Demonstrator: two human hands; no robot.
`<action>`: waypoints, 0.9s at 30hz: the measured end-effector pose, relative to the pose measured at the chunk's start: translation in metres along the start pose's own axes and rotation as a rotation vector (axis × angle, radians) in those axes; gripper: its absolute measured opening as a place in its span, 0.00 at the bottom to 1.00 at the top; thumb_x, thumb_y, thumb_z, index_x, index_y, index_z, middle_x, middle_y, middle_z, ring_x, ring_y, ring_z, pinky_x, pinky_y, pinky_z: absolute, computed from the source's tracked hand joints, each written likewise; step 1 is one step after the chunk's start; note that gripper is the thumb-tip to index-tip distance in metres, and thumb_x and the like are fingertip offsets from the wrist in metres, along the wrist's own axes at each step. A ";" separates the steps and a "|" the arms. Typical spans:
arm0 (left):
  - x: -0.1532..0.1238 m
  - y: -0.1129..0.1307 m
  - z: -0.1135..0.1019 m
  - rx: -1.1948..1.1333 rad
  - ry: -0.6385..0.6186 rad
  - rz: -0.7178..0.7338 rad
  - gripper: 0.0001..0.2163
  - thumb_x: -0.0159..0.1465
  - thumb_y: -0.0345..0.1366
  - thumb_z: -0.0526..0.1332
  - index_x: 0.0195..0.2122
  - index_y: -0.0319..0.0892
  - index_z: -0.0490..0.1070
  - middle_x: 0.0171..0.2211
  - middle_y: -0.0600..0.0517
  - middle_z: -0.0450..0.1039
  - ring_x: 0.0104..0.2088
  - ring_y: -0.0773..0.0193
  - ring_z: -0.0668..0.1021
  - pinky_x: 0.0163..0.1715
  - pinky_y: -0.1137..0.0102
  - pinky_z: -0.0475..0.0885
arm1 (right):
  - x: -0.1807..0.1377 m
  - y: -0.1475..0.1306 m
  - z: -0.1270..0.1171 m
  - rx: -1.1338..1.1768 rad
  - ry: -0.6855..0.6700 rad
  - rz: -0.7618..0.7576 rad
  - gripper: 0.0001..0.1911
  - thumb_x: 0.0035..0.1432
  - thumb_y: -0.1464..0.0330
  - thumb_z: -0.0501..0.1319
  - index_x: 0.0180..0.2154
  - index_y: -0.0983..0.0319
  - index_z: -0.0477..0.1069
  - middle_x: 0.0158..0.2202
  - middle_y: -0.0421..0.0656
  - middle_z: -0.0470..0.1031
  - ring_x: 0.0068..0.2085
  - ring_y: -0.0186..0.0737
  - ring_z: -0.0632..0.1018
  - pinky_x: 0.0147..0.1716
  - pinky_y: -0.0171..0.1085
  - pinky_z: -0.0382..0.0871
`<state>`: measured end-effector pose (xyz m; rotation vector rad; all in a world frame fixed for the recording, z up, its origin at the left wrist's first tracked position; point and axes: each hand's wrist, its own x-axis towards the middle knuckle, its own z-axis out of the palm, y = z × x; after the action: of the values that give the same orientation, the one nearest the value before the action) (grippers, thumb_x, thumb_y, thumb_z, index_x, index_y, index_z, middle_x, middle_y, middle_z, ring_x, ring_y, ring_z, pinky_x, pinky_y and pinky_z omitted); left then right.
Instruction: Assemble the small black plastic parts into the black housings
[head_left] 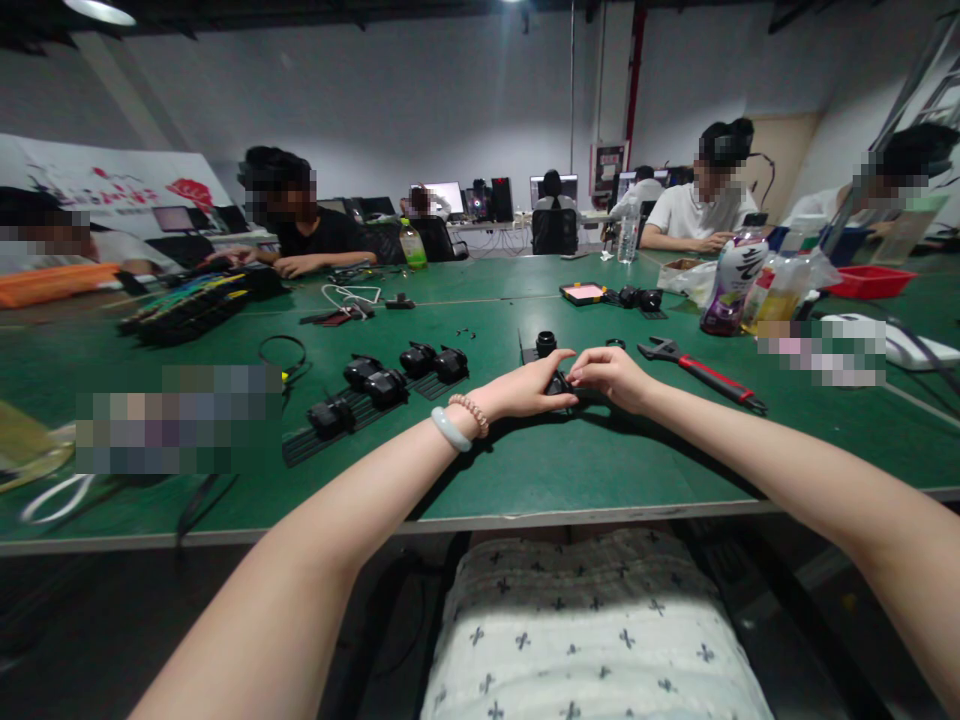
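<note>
My left hand [534,385] is closed around a small black part [559,384] just above the green table. The fingers of my right hand [611,376] are pinched together at the part's right side; whether they grip it or something tiny is hidden. Just beyond my left hand stands a black piece with a round top [546,343]. To the left lie several black rounded units on slatted black bases [322,415]. An adjustable wrench [701,372] with red and black handles lies right of my right hand, and a small black ring [615,343] is behind it.
The green table [480,480] has its front edge close to me. Bottles [731,285], a red tray [874,281] and a white device stand at the right. A bundle of dark strips [199,308] and a cable loop [283,352] are at left. Other people sit across the table.
</note>
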<state>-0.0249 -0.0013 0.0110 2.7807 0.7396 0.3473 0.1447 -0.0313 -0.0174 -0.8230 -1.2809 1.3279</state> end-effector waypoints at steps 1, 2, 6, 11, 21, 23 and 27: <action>0.000 0.000 0.000 0.001 0.001 -0.001 0.30 0.54 0.49 0.54 0.55 0.41 0.47 0.47 0.45 0.64 0.44 0.58 0.70 0.42 0.67 0.64 | 0.000 0.000 0.000 0.000 0.001 0.002 0.03 0.34 0.73 0.63 0.20 0.65 0.71 0.21 0.40 0.72 0.25 0.31 0.71 0.30 0.33 0.63; 0.000 0.001 0.000 0.001 0.002 -0.002 0.30 0.55 0.48 0.54 0.55 0.41 0.47 0.47 0.45 0.64 0.44 0.58 0.70 0.42 0.67 0.63 | 0.000 0.000 0.000 -0.001 0.001 0.004 0.03 0.34 0.73 0.63 0.19 0.65 0.71 0.21 0.40 0.72 0.25 0.31 0.71 0.30 0.33 0.63; 0.000 0.002 -0.001 0.005 0.004 -0.003 0.29 0.55 0.47 0.55 0.54 0.41 0.48 0.47 0.45 0.63 0.44 0.59 0.70 0.43 0.67 0.63 | -0.001 -0.001 0.002 -0.007 -0.002 -0.004 0.03 0.33 0.74 0.62 0.19 0.65 0.71 0.20 0.39 0.71 0.25 0.31 0.70 0.30 0.33 0.63; 0.000 0.002 -0.001 -0.001 -0.005 -0.002 0.29 0.55 0.48 0.54 0.54 0.41 0.48 0.47 0.45 0.63 0.44 0.59 0.70 0.43 0.67 0.63 | -0.002 -0.001 0.003 -0.014 -0.008 -0.027 0.03 0.33 0.73 0.62 0.19 0.65 0.71 0.20 0.39 0.71 0.25 0.31 0.70 0.30 0.34 0.63; 0.000 0.002 -0.001 0.020 0.004 -0.007 0.29 0.54 0.47 0.55 0.54 0.40 0.49 0.46 0.46 0.64 0.43 0.59 0.71 0.41 0.68 0.63 | -0.002 0.000 0.003 -0.048 -0.011 -0.044 0.02 0.34 0.73 0.61 0.18 0.65 0.70 0.19 0.38 0.70 0.24 0.30 0.69 0.29 0.33 0.62; 0.000 0.002 -0.001 0.023 0.005 -0.007 0.29 0.54 0.47 0.55 0.54 0.41 0.49 0.46 0.46 0.64 0.42 0.59 0.71 0.40 0.68 0.63 | -0.002 0.000 0.003 -0.049 -0.011 -0.043 0.02 0.34 0.73 0.61 0.18 0.65 0.70 0.18 0.38 0.70 0.24 0.30 0.69 0.29 0.33 0.62; 0.000 0.002 -0.001 0.024 0.005 -0.002 0.28 0.55 0.46 0.55 0.54 0.41 0.49 0.45 0.46 0.65 0.42 0.59 0.71 0.40 0.68 0.63 | -0.002 0.001 0.004 -0.048 -0.010 -0.038 0.01 0.34 0.73 0.61 0.17 0.65 0.70 0.19 0.38 0.70 0.23 0.31 0.69 0.29 0.33 0.62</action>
<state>-0.0240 -0.0027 0.0121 2.8029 0.7521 0.3477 0.1415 -0.0341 -0.0177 -0.8227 -1.3346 1.2769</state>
